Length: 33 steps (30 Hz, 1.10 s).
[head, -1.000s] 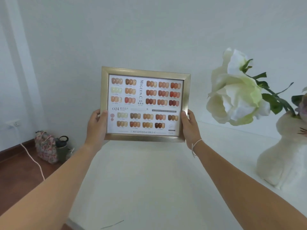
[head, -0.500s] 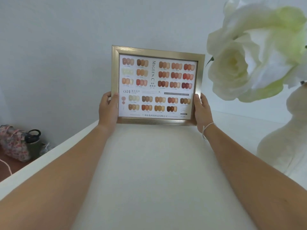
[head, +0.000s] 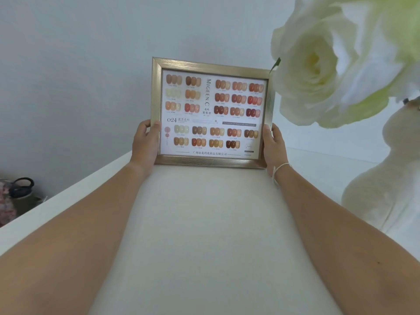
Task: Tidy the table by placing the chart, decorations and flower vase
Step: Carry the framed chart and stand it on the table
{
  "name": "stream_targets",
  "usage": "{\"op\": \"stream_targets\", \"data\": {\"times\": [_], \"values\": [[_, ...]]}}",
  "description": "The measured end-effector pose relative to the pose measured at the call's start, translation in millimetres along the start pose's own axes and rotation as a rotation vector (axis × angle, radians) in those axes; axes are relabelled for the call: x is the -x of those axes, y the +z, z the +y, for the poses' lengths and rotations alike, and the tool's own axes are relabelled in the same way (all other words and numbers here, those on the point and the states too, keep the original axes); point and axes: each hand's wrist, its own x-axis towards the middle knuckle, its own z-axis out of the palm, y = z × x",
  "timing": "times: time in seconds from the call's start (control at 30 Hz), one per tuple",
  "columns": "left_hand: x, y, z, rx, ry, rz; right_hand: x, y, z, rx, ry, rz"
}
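A gold-framed nail colour chart (head: 212, 113) stands upright near the far edge of the white table (head: 204, 235), close to the wall. My left hand (head: 145, 142) grips its lower left side and my right hand (head: 273, 146) grips its lower right side. The frame's bottom edge looks level with the tabletop; whether it touches I cannot tell. On the right stands a white, curvy flower vase (head: 386, 185) with a large white flower (head: 318, 71) hanging over the chart's upper right corner.
A pale wall rises right behind the table. Past the table's left edge, on the floor, sit a floral bag (head: 6, 203) and a dark bottle with a loop handle (head: 22, 189).
The chart has moved away from me and lower, from held up in the air down to the table's far edge. My view came closer, so the flower now looms larger at upper right.
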Motion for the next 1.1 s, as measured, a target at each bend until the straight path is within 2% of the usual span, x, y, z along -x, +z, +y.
{"op": "stream_targets", "data": {"times": [0.67,0.87,1.1], "values": [[1.9,-1.9,-3.3,-0.018,-0.018,-0.041,-0.6,-13.3,14.6,0.04,0.039,0.042],[5.6,-2.6,-4.6,-0.065,-0.034,-0.008,3.8,-15.8,16.4,0.107,0.02,0.181],[24.8,-14.2,1.4,-0.129,-0.036,0.113,32.3,-28.4,6.1,0.146,0.0,0.32]]}}
